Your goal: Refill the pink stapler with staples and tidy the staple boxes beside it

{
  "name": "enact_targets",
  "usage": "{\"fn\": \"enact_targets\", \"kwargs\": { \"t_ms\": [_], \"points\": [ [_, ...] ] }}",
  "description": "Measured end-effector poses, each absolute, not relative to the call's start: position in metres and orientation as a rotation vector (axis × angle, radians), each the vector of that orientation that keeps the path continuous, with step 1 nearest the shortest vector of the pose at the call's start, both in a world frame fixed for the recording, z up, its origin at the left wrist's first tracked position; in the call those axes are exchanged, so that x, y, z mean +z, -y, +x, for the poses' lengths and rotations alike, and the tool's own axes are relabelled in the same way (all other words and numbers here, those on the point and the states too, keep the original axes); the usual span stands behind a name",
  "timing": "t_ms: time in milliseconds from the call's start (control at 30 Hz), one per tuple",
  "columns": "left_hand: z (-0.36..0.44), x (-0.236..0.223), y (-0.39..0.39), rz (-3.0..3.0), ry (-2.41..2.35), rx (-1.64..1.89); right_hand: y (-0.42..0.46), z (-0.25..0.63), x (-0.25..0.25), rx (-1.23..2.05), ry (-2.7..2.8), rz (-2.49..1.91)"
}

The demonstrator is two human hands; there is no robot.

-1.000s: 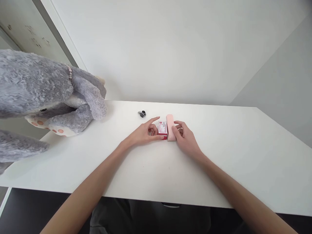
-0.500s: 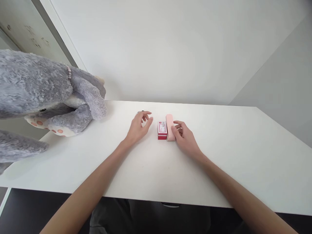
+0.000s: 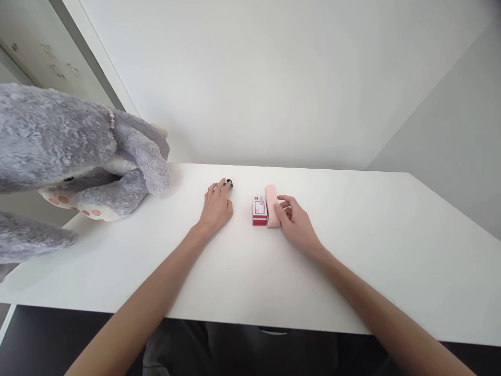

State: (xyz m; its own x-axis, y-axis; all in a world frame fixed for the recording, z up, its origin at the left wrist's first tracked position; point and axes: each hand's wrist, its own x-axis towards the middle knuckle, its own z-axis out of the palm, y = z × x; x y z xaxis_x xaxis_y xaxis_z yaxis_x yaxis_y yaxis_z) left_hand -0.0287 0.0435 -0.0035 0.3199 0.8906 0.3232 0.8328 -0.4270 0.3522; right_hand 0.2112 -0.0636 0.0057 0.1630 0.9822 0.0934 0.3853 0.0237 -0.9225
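Observation:
My left hand [image 3: 216, 207] lies on the white table [image 3: 352, 250], its fingertips on a small black binder clip [image 3: 229, 183] that shows only partly past the fingers. My right hand [image 3: 294, 219] holds a pale pink stapler [image 3: 271, 205] lying on the table, thumb and fingers around its near end. A small red and white box [image 3: 259, 210] lies against the stapler's left side, between my two hands.
A large grey plush toy [image 3: 78, 156] with pink paw pads fills the table's far left corner. A white wall runs along the far edge of the table. The near table edge lies below my forearms, with a dark floor under it.
My left hand left the red and white box and moved left and away to the black binder clip. My right hand stayed on the pink stapler.

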Motion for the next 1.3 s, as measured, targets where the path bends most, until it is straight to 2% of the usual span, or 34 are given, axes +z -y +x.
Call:
{"fn": "enact_targets", "kwargs": {
  "t_ms": [400,833,1300],
  "points": [
    [-0.027,-0.004,-0.042,2.525,-1.529,0.7,0.065,0.211,0.008,0.82,1.388,-1.534],
    [-0.017,-0.002,-0.033,2.622,-1.18,0.697,0.064,0.21,0.008,0.803,1.385,-1.531],
    [-0.013,0.002,-0.024,2.483,-1.003,0.664,0.063,0.211,0.006,0.812,1.388,-1.52]
  ]
}}
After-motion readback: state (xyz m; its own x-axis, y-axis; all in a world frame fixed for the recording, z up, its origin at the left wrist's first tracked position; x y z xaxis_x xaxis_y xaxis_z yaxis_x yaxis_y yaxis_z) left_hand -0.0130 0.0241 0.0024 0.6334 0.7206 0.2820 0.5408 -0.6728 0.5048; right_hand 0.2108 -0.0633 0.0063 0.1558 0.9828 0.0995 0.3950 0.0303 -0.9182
